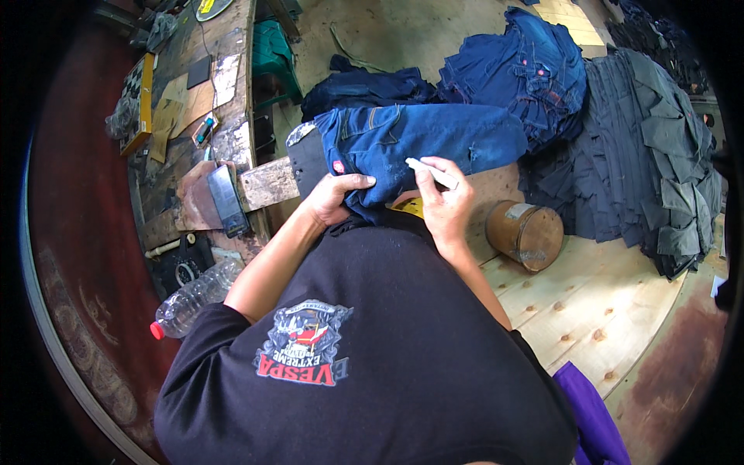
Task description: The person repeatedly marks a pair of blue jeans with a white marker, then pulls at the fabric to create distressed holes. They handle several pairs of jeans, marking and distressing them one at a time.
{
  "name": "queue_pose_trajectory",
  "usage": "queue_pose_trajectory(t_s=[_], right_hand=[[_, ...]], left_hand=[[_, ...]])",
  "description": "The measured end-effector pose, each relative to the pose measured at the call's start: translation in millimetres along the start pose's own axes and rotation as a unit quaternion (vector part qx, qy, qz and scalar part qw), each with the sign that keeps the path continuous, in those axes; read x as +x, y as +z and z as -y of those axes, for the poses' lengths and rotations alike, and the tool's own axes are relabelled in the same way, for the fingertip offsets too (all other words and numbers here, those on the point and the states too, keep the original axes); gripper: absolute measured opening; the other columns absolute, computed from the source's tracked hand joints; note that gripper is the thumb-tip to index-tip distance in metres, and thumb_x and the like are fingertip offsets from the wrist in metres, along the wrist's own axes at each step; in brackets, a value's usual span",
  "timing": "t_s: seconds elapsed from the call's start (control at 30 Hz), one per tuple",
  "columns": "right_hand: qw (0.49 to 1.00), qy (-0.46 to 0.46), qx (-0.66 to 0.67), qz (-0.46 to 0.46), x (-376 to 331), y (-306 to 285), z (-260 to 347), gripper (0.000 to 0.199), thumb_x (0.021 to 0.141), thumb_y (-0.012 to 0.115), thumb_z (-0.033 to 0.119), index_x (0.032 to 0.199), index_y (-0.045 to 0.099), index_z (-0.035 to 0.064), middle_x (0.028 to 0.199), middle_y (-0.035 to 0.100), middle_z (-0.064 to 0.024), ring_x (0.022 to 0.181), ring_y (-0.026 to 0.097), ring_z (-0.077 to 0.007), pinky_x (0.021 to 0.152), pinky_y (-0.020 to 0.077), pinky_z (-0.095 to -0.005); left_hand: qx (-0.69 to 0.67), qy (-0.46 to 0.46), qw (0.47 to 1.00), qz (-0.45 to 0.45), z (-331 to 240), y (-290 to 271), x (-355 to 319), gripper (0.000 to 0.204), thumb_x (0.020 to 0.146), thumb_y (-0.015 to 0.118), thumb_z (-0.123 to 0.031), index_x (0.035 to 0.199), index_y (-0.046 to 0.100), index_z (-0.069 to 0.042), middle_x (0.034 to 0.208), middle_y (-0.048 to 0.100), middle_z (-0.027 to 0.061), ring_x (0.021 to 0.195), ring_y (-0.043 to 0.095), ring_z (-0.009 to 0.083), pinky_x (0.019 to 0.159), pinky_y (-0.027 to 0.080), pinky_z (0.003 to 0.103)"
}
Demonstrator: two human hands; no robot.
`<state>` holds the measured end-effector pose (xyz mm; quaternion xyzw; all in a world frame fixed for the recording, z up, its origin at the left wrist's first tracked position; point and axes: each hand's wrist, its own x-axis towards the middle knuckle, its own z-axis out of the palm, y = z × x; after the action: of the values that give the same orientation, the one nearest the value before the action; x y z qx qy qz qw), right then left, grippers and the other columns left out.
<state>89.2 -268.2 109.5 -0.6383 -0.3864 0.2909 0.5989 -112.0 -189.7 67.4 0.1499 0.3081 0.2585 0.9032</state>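
A pair of blue jeans (418, 139) lies across a wooden plank (267, 184) in front of me, its waist end to the left. My left hand (335, 198) grips the near edge of the denim and presses it down. My right hand (446, 198) holds a white stick of chalk (431, 172) between its fingers, the tip resting over the lower edge of the jeans. A yellow object (408, 206) peeks out under the fabric between my hands.
Stacks of blue jeans (535, 70) and dark grey trousers (659, 155) lie at the right. A brown round tin (528, 232) rests on the plywood floor (604, 310). A cluttered workbench (194, 101), a black phone (227, 200) and a plastic bottle (194, 298) are at the left.
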Motion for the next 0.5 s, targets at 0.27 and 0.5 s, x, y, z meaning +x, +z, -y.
queue_pose_trajectory(t_s=[0.27,0.5], right_hand=[[0.995,-0.073,-0.037,0.059,-5.4,1.1,8.1,0.016,0.099,0.083,0.011,0.108,0.080,-0.0022,0.091,0.080,-0.0103,0.075,0.073,-0.0116,0.066,0.0554,-0.0265],[0.994,-0.075,-0.046,0.058,-9.1,-0.1,3.8,0.017,0.101,0.080,0.011,0.110,0.079,-0.0032,0.097,0.082,-0.0091,0.080,0.074,-0.0108,0.071,0.0583,-0.0286]], left_hand=[[0.005,0.012,1.000,0.000,3.5,-4.4,-2.6,0.040,0.093,0.074,0.003,0.133,0.072,0.005,0.127,0.080,0.0158,0.113,0.079,0.0279,0.107,0.062,0.045],[0.011,0.026,0.999,0.037,5.4,-9.6,-2.2,0.047,0.092,0.075,0.003,0.139,0.069,0.004,0.129,0.079,0.0154,0.115,0.078,0.0282,0.109,0.061,0.044]])
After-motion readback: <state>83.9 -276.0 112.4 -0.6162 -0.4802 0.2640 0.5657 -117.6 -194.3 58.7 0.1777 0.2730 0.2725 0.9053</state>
